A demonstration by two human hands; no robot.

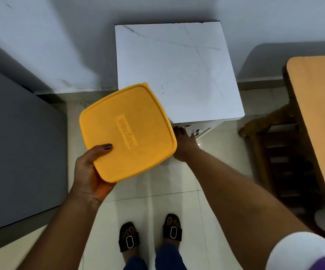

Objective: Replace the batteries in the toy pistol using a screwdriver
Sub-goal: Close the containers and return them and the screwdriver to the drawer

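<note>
My left hand (88,172) grips a square yellow plastic box (127,133) by its near left corner, thumb on the lid, holding it at waist height over the floor. My right hand (185,145) reaches down under the front edge of a white marble-topped cabinet (177,71), by a metal fitting on the cabinet's front; its fingers are partly hidden by the box. No toy pistol, batteries or screwdriver are in view.
A grey bed or cabinet surface (17,149) fills the left side. A wooden table (321,114) with a dark wooden frame below stands at the right. Pale floor tiles (154,195) lie underfoot, with my two feet in black sandals.
</note>
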